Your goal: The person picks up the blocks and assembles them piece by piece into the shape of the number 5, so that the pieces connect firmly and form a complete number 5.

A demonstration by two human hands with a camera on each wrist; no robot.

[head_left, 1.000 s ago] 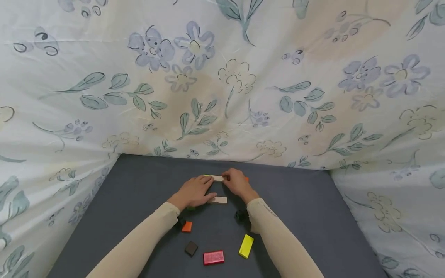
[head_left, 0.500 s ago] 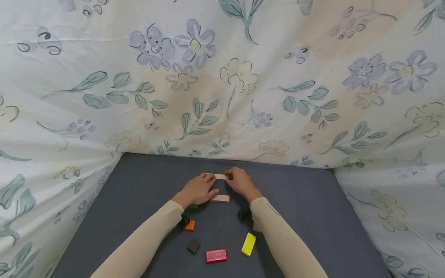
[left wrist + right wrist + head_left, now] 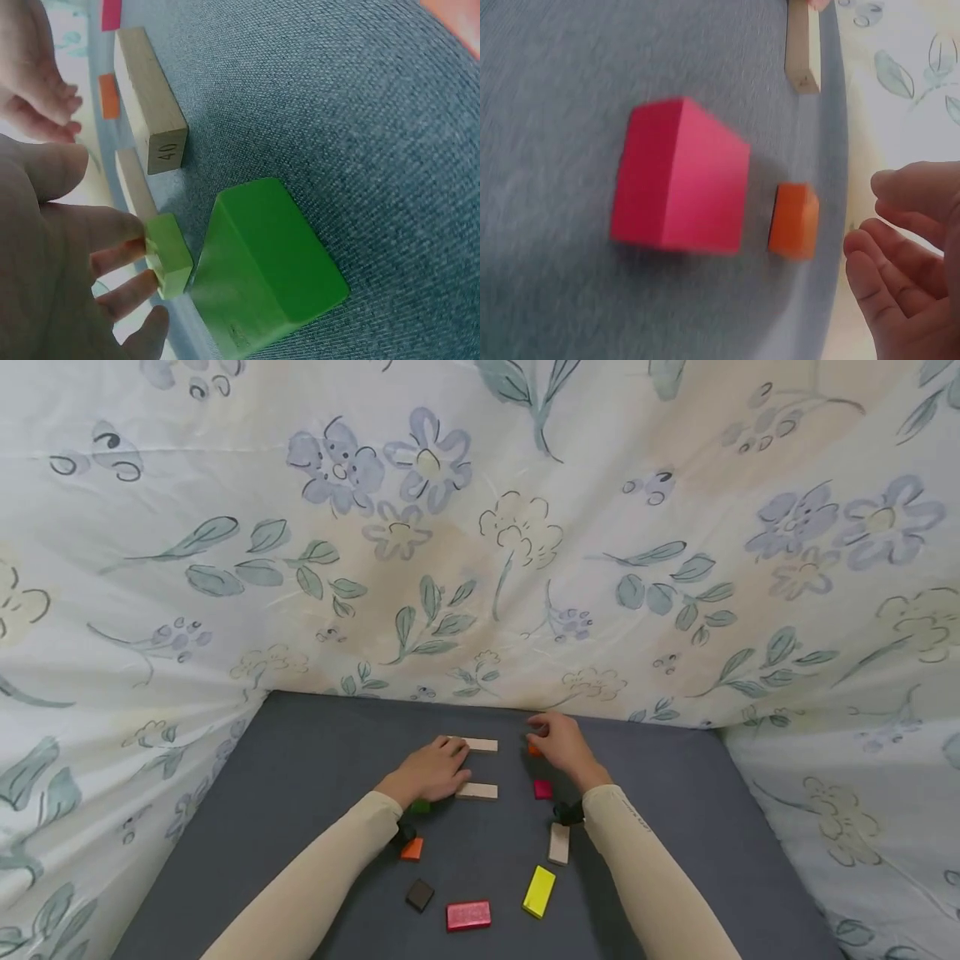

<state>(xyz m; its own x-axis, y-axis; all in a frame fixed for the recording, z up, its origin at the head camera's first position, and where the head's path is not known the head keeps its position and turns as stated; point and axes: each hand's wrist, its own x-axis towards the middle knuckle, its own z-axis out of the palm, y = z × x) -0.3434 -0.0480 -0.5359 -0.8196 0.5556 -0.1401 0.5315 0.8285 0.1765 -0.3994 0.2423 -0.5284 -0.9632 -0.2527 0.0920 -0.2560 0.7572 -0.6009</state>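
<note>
My straight-fingered left hand (image 3: 427,770) touches the lime block (image 3: 171,255); beside my right hand (image 3: 567,748) (fingers loosely parted) sits an orange block (image 3: 793,221).

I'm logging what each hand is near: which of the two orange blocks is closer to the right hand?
The far orange block, beyond the pink block, is closer to the right hand; the near orange block lies by the left sleeve.

Floral-curtained booth (image 3: 450,543), grey-covered surface (image 3: 337,752)
</note>
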